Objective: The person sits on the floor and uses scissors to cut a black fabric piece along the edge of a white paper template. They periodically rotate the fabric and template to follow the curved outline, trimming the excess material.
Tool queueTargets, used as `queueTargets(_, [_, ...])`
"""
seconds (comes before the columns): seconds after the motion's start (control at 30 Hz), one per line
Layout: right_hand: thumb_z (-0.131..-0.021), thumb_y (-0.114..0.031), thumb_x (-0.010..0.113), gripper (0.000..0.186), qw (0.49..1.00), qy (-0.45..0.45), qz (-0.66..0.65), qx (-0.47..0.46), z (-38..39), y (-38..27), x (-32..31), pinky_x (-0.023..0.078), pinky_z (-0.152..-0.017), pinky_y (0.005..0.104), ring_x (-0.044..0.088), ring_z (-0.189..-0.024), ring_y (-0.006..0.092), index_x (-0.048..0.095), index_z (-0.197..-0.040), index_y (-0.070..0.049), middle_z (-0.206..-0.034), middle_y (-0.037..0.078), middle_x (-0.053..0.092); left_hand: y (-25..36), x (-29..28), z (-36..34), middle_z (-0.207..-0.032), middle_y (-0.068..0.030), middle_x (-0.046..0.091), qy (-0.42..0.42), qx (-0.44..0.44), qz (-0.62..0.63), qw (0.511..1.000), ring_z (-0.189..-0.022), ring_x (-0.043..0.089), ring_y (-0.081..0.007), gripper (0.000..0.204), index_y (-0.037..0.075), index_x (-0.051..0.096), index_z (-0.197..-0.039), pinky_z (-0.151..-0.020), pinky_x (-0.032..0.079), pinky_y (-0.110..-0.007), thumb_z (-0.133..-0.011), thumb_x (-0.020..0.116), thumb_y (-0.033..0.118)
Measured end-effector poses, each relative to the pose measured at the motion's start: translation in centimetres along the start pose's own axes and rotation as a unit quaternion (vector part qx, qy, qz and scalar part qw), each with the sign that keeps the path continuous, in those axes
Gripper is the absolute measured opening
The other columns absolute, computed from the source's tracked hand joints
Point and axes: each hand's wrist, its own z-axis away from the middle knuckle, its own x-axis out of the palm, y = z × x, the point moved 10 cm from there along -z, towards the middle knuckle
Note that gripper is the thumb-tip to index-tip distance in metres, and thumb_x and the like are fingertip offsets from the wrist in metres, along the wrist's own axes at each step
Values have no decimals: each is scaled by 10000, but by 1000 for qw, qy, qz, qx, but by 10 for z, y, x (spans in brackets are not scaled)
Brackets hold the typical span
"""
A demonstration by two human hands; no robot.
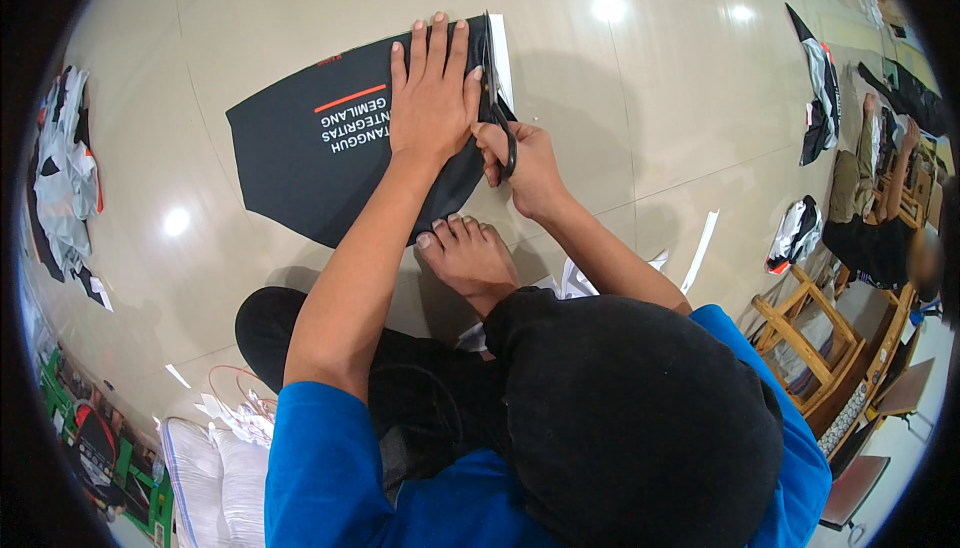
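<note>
A black cut fabric panel [285,163] with white printed lettering and an orange line lies flat on the tiled floor. My left hand [432,108] presses down on it, palm flat and fingers stretched toward its far edge. Black-handled scissors [511,153] are gripped in my right hand [532,170], their blades running along the panel's right edge beside my left fingertips. A white strip [502,58] shows just right of the blades. My bare foot [470,256] rests at the panel's near edge.
Piles of white, black and orange fabric [65,173] lie at far left, with more pieces [822,98] at right. White scraps [702,248] are scattered about. A wooden stool [812,333] and another person [868,248] are at right; white sacks [215,478] stand lower left.
</note>
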Motion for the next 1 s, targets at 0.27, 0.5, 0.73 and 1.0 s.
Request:
queueTargets(0.27, [-928,-276,855,314,1000,0,0,3,1,-4,-1,419,-476,283,548,-497,124,674,-877,-25,-669,15,604,0,-1,0,-1790,-160,333,0,0,1,1000,-1669,264,-383,636,122,351,-1735,-1356,186,-597,-1158,428,378])
queueTargets(0.5, [-920,-264,864,306,1000,1,9,2,0,-1,-5,415,-471,279,539,-493,116,676,-856,-31,-667,10,601,-1,1,0,-1794,-160,329,0,0,-6,1000,-1668,265,-387,640,122,353,-1735,-1355,189,-598,-1154,434,378])
queueTargets(0.73, [-932,-241,852,280,1000,-2,-2,-5,-1,-1,-3,407,-468,277,527,-485,110,676,-838,-44,-663,3,594,0,0,-1,-1793,-161,331,-2,0,-6,1000,-1668,265,-385,638,124,355,-1734,-1356,185,-598,-1155,432,382])
queueTargets(1.0, [-928,-220,841,288,1000,-7,-8,-12,-2,-1,-2,414,-453,298,548,-482,125,651,-827,-29,-636,27,613,0,1,0,-1790,-165,335,2,3,-6,1000,-1668,267,-382,641,119,358,-1732,-1354,190,-599,-1157,431,392])
